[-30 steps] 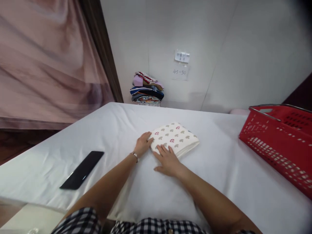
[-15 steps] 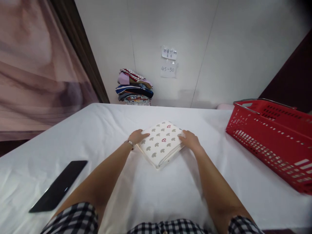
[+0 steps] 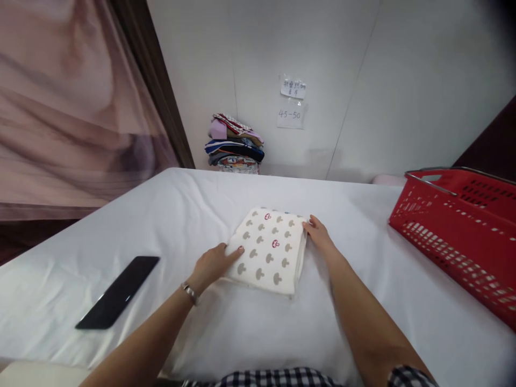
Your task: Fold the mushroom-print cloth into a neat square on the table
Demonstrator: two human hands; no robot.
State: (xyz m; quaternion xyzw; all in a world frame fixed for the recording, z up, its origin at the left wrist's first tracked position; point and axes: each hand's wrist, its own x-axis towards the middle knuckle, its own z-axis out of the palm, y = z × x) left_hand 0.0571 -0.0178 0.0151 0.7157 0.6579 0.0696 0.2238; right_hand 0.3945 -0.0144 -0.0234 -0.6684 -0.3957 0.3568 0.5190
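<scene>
A folded white cloth (image 3: 264, 252) with grey and red mushroom prints lies on the white-covered table, its layered edges showing on the right side. My left hand (image 3: 213, 264) grips its left edge, thumb on top and the other fingers underneath or hidden. At the upper right corner, my right hand (image 3: 318, 234) pinches the cloth between thumb and fingers. A silver bracelet (image 3: 190, 293) sits on my left wrist.
A black phone-like slab (image 3: 119, 293) lies on the left of the white tablecloth (image 3: 181, 215). On the right stands a red plastic basket (image 3: 463, 226) with a metal handle. Folded clothes (image 3: 236, 145) are piled beyond the far edge, below paper signs (image 3: 292, 102) on the wall.
The folded cloth has turned clockwise, from a diamond to nearly square with me. My left hand has come nearer; the right still holds a corner. The view has shifted slightly left.
</scene>
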